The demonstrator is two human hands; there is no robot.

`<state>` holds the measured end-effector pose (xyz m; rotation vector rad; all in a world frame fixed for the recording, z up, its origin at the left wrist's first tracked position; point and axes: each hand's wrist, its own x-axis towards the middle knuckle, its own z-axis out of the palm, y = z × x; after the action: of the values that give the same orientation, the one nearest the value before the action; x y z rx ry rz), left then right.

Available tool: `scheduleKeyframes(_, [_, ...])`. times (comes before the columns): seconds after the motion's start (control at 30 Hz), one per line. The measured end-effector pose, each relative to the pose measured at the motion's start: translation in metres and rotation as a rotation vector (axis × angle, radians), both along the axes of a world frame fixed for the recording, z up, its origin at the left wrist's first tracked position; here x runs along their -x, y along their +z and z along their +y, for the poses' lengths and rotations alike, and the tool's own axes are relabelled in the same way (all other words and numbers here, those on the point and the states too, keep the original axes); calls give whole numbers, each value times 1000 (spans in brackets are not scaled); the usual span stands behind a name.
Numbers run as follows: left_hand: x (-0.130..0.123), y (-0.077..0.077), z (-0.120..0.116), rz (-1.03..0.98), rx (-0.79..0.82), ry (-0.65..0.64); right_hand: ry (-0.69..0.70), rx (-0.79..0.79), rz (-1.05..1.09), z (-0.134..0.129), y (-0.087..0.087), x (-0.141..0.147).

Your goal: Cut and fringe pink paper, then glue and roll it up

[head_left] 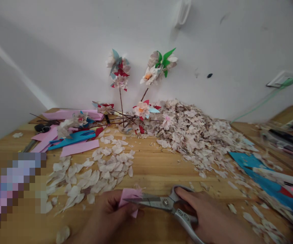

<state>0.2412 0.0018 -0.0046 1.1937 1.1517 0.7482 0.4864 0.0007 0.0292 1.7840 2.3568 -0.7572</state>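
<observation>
Seen from the head camera, a person's left hand (108, 217) pinches a folded scrap of pink paper (130, 197) between thumb and fingers, in front of and to the left of a heap of pale cut paper petals (189, 135) on a wooden table (151, 173). The right hand (208, 213), its fingers curled around the handle loops, grips steel scissors (165, 203), their blades at the pink scrap's edge as cutting is under way. Left of the heap, a looser spread of cut petals (93, 176) lies on the wood. At the heap's far left end, paper flowers on thin stems (119, 78) rise from a small glass vessel (124, 128) against the wall, with pink and blue paper sheets (71, 139) farther left. Right of the heap lie a blue paper sheet (260, 176) and a cluster of pens (286, 142).
</observation>
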Motion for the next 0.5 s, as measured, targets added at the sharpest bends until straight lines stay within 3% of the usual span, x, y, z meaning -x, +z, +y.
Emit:
scheduleKeyframes(0.33, [-1, 1, -1, -93, 54, -15, 12, -15, 22, -1, -19, -15])
scheduleKeyframes(0.5, [-2, 3, 1, -115, 69, -28, -5, -6, 28, -1, -19, -16])
